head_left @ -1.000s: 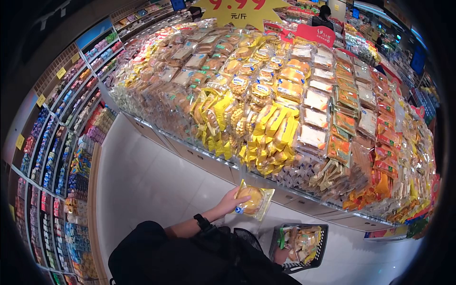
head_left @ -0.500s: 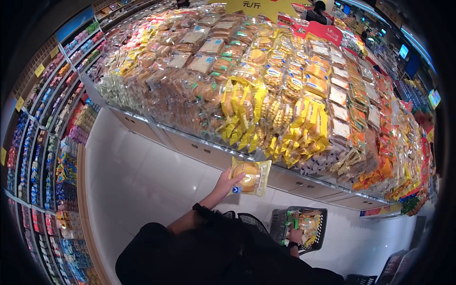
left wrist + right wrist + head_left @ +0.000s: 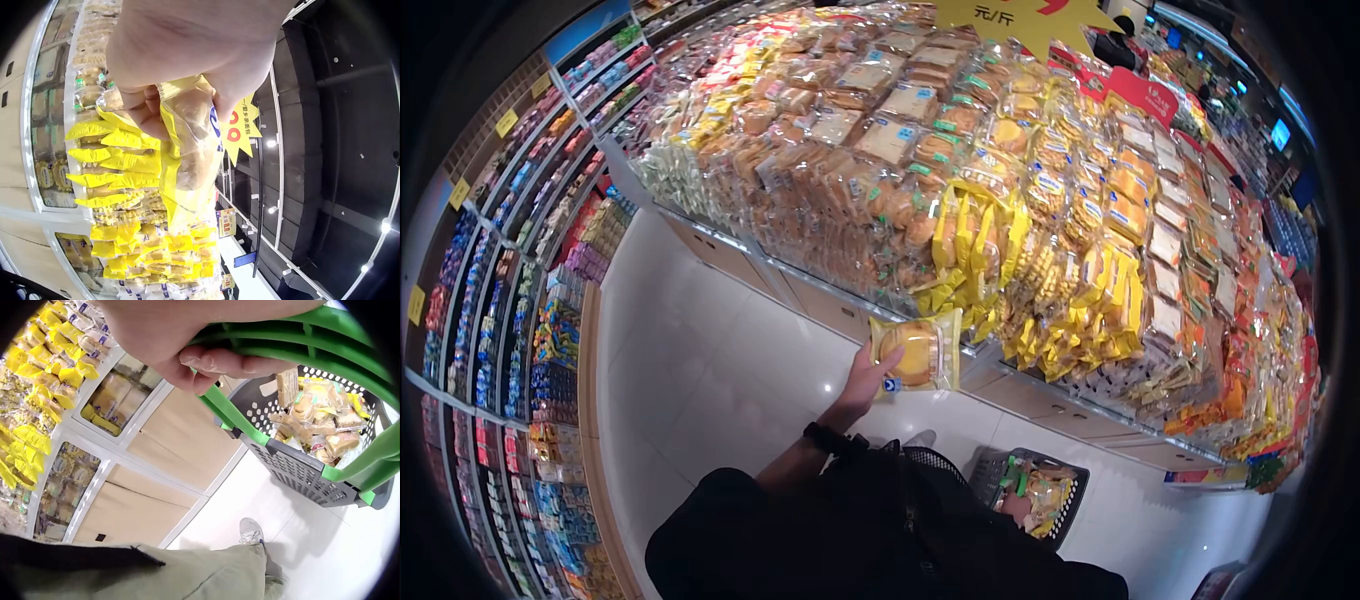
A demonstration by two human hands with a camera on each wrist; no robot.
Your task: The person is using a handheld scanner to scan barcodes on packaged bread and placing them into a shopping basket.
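Left hand (image 3: 868, 378) was up at the front edge of the display (image 3: 1040, 200), and it gripped a bread pack (image 3: 916, 352) by its left side, thumb on the face and fingers curled behind. From the left wrist, the fingers (image 3: 145, 107) were wrapped round the top of the pack (image 3: 190, 156), pinching the yellow-edged wrapper so it hung down against the rows of yellow packs (image 3: 119, 156). The pack sat in the air just in front of the counter lip, beside the heap of yellow packs (image 3: 970, 250), held nearly upright with the round golden bun showing through the clear window. A dark watch (image 3: 825, 440) was on that wrist. Down low, the right hand (image 3: 187, 344) had the basket (image 3: 319, 462) by its green handles (image 3: 281, 350), fingers curled tight round both bars. The basket hung beside the person's leg, above the white floor (image 3: 700, 370), well below the pack, and it carried a pile of wrapped breads (image 3: 315, 422). A star-shaped price sign (image 3: 1025, 18) stood over the display, and shelves (image 3: 510, 300) of small goods ran down the left.
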